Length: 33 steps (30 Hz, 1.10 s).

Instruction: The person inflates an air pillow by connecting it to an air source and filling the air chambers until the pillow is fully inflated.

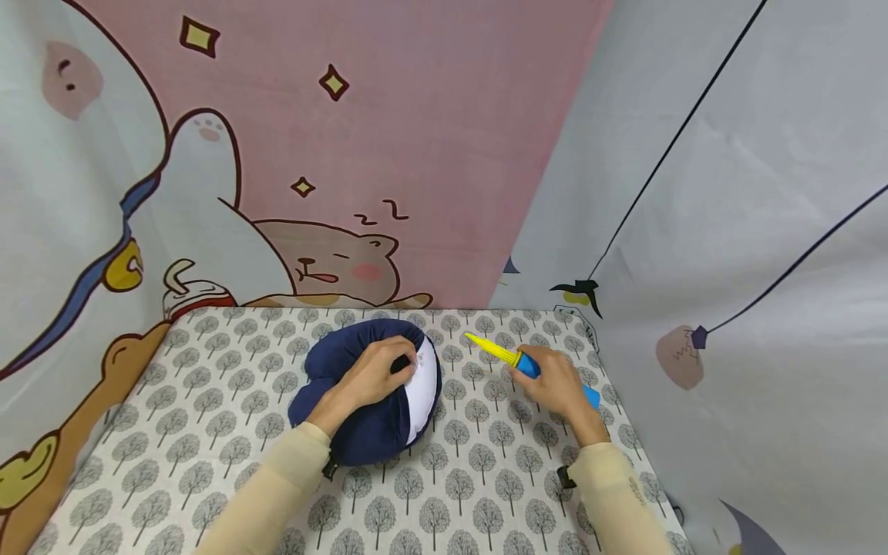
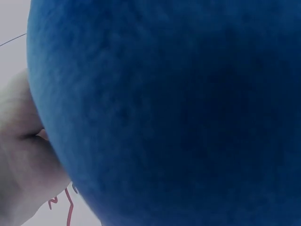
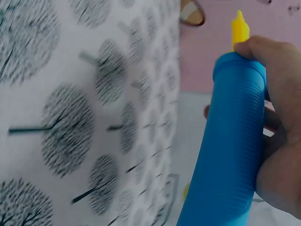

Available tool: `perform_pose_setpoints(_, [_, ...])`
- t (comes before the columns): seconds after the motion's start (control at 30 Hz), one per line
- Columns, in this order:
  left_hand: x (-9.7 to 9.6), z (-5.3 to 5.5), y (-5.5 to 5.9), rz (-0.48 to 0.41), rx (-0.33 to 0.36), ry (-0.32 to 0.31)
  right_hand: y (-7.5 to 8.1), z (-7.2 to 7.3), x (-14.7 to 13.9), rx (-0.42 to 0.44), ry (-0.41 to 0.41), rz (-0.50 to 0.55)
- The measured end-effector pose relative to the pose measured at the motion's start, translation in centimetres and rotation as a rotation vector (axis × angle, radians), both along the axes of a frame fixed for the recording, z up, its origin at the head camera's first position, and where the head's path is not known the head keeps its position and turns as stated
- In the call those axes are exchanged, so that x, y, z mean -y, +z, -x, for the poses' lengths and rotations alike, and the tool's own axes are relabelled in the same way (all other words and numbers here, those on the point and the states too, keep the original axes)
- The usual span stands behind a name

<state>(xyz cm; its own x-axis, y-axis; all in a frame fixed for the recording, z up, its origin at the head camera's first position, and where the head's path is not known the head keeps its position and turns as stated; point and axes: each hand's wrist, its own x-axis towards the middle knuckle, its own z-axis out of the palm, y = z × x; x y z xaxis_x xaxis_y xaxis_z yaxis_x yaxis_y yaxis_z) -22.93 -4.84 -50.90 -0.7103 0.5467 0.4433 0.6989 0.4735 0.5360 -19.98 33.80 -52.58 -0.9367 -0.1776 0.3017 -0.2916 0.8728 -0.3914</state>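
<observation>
A navy U-shaped neck pillow (image 1: pixel 375 439) with a white panel (image 1: pixel 425 393) along its right side is in my left hand (image 1: pixel 375 371). The thumb and fingers of that hand pinch the pillow beside the white panel, around a small dark spot. In the left wrist view the blue fabric (image 2: pixel 155 113) fills most of the picture and hides the fingertips. My right hand (image 1: pixel 551 378) grips a hand air pump by its blue ribbed body (image 3: pixel 230 136). The pump's tapered yellow nozzle (image 1: pixel 491 348) points left and away from me, apart from the pillow.
Beneath both hands spreads a table cloth (image 1: pixel 458 486) printed with grey trees. A pink and white cartoon curtain (image 1: pixel 416 116) hangs behind it, and a pale curtain (image 1: pixel 749 270) stands close along the right edge.
</observation>
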Motion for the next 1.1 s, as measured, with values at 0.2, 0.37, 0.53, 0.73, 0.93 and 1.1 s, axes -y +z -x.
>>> perform_pose_setpoints(0.2, [-0.3,-0.4,-0.7,-0.012,-0.001,-0.001,-2.2,1.5,-1.7,0.037,-0.074,-0.020])
perform_pose_setpoints(0.37, [-0.5,-0.5,-0.9,-0.015,0.011,-0.001,-3.2,2.9,-2.6,0.092,-0.114,-0.056])
perform_pose_setpoints(0.53, [-0.5,-0.7,-1.0,-0.009,0.028,0.010,-4.0,3.9,-3.3,0.148,-0.127,-0.083])
perform_pose_setpoints(0.73, [-0.6,-0.7,-1.0,-0.008,0.014,0.009,-5.0,4.4,-3.7,0.199,-0.156,-0.095])
perform_pose_setpoints(0.93, [-0.6,-0.8,-1.0,-0.006,0.026,0.004,-5.2,4.5,-3.6,0.213,-0.173,-0.108])
perform_pose_setpoints(1.1, [-0.6,-0.8,-1.0,-0.009,0.024,0.010,-5.2,4.6,-3.5,0.222,-0.172,-0.114])
